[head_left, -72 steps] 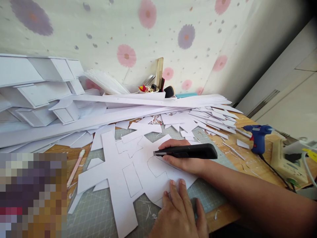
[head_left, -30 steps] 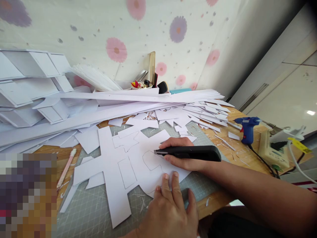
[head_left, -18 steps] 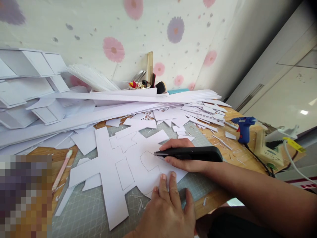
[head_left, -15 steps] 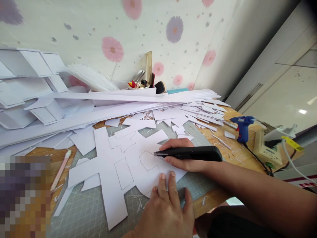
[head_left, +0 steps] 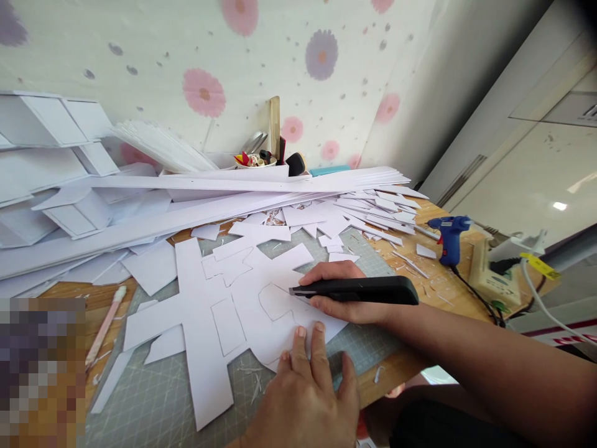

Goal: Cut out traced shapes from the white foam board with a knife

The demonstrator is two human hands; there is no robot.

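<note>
My right hand [head_left: 338,289] grips a black utility knife [head_left: 364,290], its blade tip at the upper right of a pencilled outline on a white foam board sheet [head_left: 205,336]. Several shapes are drawn on this irregular sheet, among them a rectangle and a jagged figure. Fingers spread, my left hand [head_left: 310,386] presses on the sheet's lower right edge, just below the knife. Under the sheet lies a grey gridded cutting mat [head_left: 163,398].
White offcuts [head_left: 321,218] and long strips [head_left: 196,230] cover the back of the wooden table. White built-up models [head_left: 79,208] stand at left, near a pink pencil [head_left: 105,326]. A blue glue gun [head_left: 452,239] and a power strip [head_left: 494,274] sit at right.
The view has shifted slightly, so the sheet and background appear a little further left. Both hands keep nearly the same pose, with the knife still at the outline.
</note>
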